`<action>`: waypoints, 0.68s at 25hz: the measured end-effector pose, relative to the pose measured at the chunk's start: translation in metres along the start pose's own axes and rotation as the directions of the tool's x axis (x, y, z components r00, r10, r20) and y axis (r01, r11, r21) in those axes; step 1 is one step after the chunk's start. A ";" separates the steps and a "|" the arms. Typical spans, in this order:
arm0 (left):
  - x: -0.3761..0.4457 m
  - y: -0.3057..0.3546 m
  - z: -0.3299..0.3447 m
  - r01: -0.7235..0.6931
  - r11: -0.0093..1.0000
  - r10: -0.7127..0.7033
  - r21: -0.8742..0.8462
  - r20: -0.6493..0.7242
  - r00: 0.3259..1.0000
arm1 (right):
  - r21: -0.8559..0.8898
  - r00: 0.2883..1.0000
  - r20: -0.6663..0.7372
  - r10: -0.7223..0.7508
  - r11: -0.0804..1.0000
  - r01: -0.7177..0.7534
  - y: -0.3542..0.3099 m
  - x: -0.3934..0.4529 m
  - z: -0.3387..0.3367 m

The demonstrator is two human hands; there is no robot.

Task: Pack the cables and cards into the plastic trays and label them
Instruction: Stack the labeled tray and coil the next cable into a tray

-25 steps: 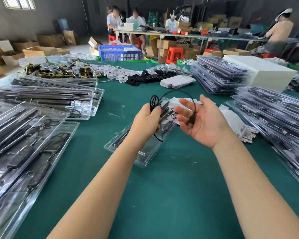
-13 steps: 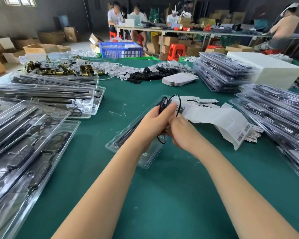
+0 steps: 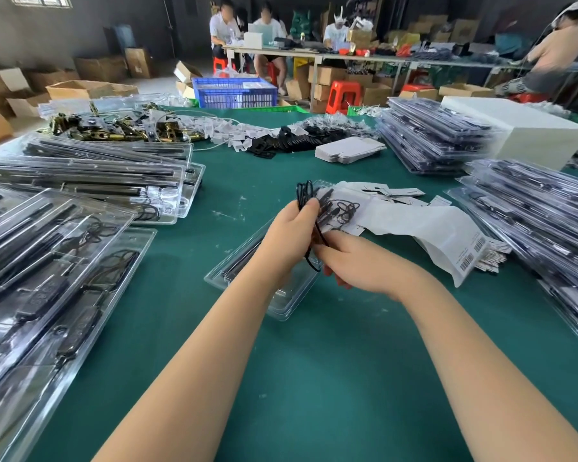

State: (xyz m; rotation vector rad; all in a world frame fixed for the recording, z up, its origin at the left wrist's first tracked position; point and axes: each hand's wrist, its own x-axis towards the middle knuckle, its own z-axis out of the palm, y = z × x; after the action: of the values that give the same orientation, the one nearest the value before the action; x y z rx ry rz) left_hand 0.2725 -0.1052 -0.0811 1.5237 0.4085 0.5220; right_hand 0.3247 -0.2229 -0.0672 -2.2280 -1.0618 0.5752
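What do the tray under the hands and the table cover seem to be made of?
Tray: likely thin clear moulded plastic, glossy; the green shows through and its rim catches light. Table cover: probably matte green felt or cloth; no shine, with pale specks on it.

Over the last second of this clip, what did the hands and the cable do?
The right hand, open and apart a second ago, came in against the left hand and closed on the black cable; the wide loop shrank into a tight coil. The left hand kept its grip on the coil. The open tray beneath and the label strip stayed put.
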 end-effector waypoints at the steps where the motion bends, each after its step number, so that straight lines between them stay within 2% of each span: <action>1: 0.002 0.001 -0.001 0.020 0.995 -0.021 -0.095 -0.012 1.000 | 0.010 1.000 0.026 0.004 1.000 -0.004 0.003 0.000 -0.003; 3: 0.004 0.000 -0.004 0.043 0.977 -0.048 -0.211 -0.019 0.999 | 0.037 0.997 0.071 0.017 0.999 -0.019 0.010 -0.002 -0.010; 5: 0.004 -0.001 -0.007 0.054 0.981 -0.057 -0.187 -0.011 0.998 | 0.100 0.997 0.073 0.013 0.995 -0.020 0.015 -0.006 -0.017; 8: 0.003 0.000 -0.010 0.076 0.991 -0.074 -0.112 0.022 0.997 | 0.304 0.996 -0.086 0.021 0.953 0.006 0.018 -0.008 -0.028; 10: 0.003 0.000 -0.013 0.043 0.999 -0.044 0.019 0.057 0.997 | 0.482 0.973 -0.224 0.053 0.874 0.064 0.017 -0.009 -0.035; 11: 0.003 0.000 -0.013 0.023 0.996 -0.030 0.085 0.088 0.996 | 0.567 0.968 -0.246 0.055 0.818 0.098 0.016 -0.010 -0.037; 14: -0.002 0.001 -0.009 -0.059 0.969 0.007 0.238 0.214 0.977 | 0.790 0.983 -0.182 -0.001 0.596 0.146 0.008 -0.011 -0.034; 15: -0.004 0.001 -0.008 -0.073 0.969 0.013 0.236 0.247 0.969 | 0.805 0.982 -0.190 -0.004 0.572 0.158 0.005 -0.010 -0.032; 17: -0.006 0.003 -0.007 0.003 0.993 -0.035 0.120 0.266 0.963 | 0.766 0.964 -0.266 0.024 0.613 0.196 0.001 -0.007 -0.027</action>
State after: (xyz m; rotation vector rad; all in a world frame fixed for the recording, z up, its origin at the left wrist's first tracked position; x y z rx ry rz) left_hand 0.2635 -0.1028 -0.0791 1.6772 0.2468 0.2736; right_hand 0.3373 -0.2373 -0.0472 -1.3911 -0.5891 0.5525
